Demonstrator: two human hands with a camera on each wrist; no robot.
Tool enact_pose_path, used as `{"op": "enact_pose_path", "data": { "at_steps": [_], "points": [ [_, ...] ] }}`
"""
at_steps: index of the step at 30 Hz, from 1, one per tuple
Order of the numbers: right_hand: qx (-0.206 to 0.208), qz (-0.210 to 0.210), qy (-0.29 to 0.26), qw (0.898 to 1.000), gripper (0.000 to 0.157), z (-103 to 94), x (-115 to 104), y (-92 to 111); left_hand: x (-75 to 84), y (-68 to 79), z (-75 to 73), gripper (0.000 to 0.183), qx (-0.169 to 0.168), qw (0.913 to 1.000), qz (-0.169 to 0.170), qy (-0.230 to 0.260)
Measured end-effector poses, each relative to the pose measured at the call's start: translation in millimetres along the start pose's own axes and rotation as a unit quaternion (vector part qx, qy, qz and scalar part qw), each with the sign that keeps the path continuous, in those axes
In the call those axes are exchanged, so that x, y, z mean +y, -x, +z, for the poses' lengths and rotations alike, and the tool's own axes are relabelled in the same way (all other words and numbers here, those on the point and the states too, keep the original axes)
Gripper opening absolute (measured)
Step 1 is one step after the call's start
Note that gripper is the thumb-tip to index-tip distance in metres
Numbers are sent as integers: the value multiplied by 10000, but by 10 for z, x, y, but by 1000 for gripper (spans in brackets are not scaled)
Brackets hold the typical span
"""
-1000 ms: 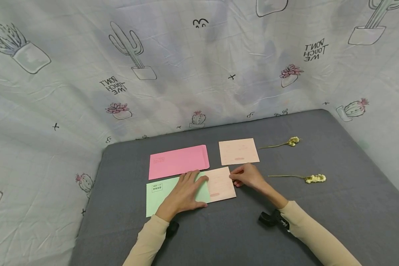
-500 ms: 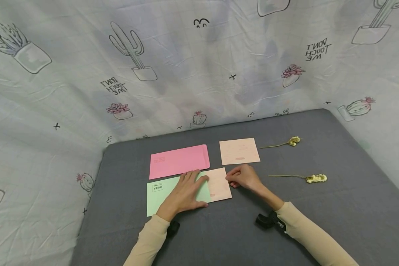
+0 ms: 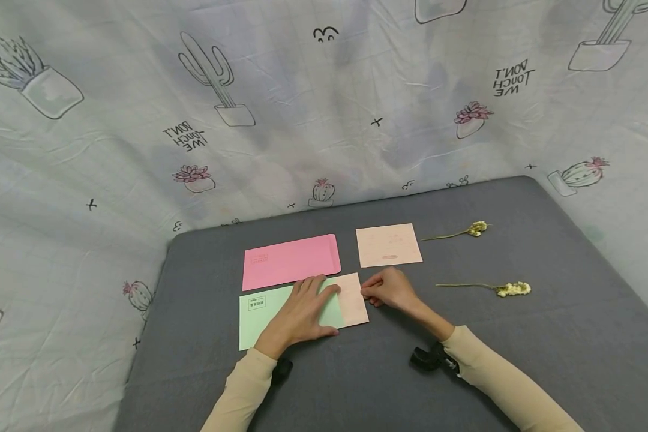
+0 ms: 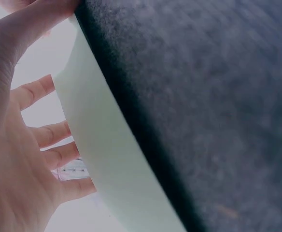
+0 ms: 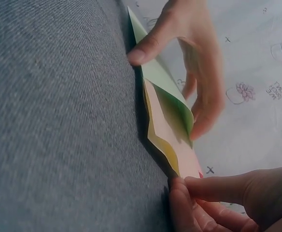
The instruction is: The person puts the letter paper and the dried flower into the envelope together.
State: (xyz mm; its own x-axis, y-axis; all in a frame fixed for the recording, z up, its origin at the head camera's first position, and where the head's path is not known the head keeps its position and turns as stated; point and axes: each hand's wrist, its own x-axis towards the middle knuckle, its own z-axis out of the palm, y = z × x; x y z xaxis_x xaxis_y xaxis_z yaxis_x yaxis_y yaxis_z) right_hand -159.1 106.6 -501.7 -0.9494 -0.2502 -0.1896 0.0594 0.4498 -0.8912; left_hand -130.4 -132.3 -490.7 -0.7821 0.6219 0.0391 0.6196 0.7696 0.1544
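A light green envelope (image 3: 261, 321) lies on the table with a pale peach paper card (image 3: 353, 300) partly inside its right end. Across the envelope arches my left hand (image 3: 298, 309), thumb at the near edge and fingers spread toward the far edge. In the left wrist view its fairly straight fingers (image 4: 49, 133) touch the paper. My right hand (image 3: 391, 288) pinches the card's right edge between thumb and fingertips. The right wrist view shows the envelope's mouth gaping around the card (image 5: 170, 125), a yellowish layer beneath it. The card's inner end is hidden.
A pink envelope (image 3: 288, 262) lies just beyond the green one. A second peach card (image 3: 389, 246) is to its right. Two dried flower stems (image 3: 476, 228) lie on the grey table (image 3: 356, 384) at the right. A white printed cloth (image 3: 302, 102) hangs behind.
My right hand has moved left with the card, and less of the card shows outside the green envelope. My left hand has stayed in place on the envelope.
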Motion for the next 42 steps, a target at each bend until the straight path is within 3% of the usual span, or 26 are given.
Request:
{"op": "enact_pose_path", "data": {
  "at_steps": [12,24,42],
  "points": [
    [-184,-120,35,9998,11,95,-59,-20,-1,-21,-9,83,58,9999,88,-124],
    [-467,-136,-264,9985,13,172,-96,-21,-12,-27,-32,84,-7,9999,92,-87],
    [-798,-527,-476,9943,17,191,-146,-6,-29,-46,-42,84,-10,9999,134,-67]
  ]
}}
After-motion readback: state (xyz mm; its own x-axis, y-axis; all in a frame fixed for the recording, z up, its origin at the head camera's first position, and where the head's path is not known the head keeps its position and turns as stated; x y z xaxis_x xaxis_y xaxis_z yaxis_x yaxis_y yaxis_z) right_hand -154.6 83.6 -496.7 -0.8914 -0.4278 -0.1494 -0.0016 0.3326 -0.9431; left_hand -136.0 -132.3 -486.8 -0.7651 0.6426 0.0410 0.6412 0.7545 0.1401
